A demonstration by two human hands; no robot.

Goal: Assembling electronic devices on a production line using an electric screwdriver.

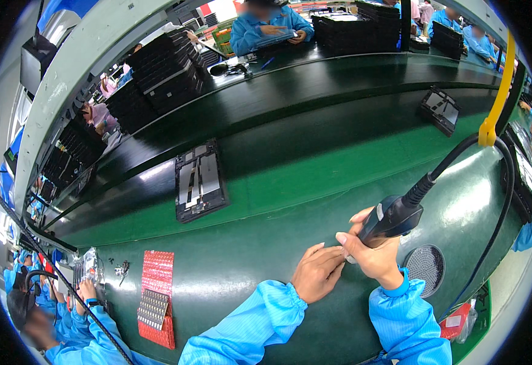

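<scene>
Right hand: the right hand (372, 252) is clenched around a black corded electric screwdriver (392, 217), its tip pointing down toward the surface; thumb and forefinger wrap the tool's body.
Left hand: the left hand (316, 272) lies flat, fingers stretched toward the screwdriver's tip and touching the right hand's fingers; its grip is released, and whether it pins some small part beneath cannot be told.
Cable: a thick black cable (460, 151) runs up from the screwdriver's rear, past a yellow hanging strap (498, 103).
Surface: a dark green work surface (248, 261) carries both hands, near its front edge.
Round dish: a round black perforated tray (424, 266) sits just beside the right wrist.
Red strip: a red dotted sheet of small parts (156, 292) lies well to the left.
Belt: a black flat device with its back open (200, 180) rests on the green conveyor belt (314, 176) beyond the hands.
Sleeves: both forearms wear light blue sleeves (260, 322).
</scene>
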